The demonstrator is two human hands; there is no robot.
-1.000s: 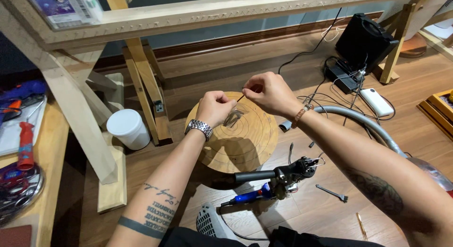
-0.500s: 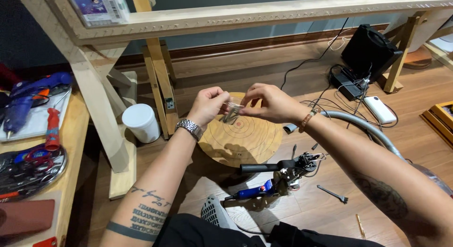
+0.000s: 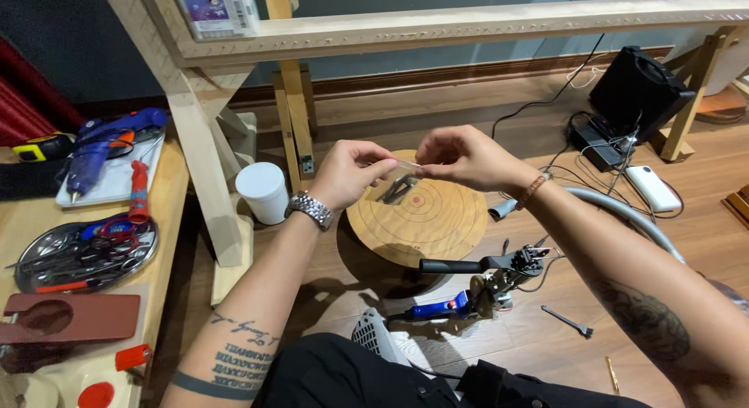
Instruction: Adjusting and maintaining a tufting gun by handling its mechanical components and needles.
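Note:
My left hand and my right hand are raised together over a round wooden disc on the floor. Between their fingertips they pinch a small thin pale piece, too small to identify. A dark metal tool lies on the disc just below the hands. My left wrist wears a metal watch, my right a red bracelet. A black and blue handled tool lies on the floor in front of the disc, near my lap.
A wooden frame spans the top on slanted legs. A white cup stands left of the disc. A side table at left holds a blue glue gun and a metal tray of scissors. A black case, cables and a grey hose lie right.
My hands have come closer to me and slightly higher over the disc, still pinching the small piece between them. The camera view has shifted a little.

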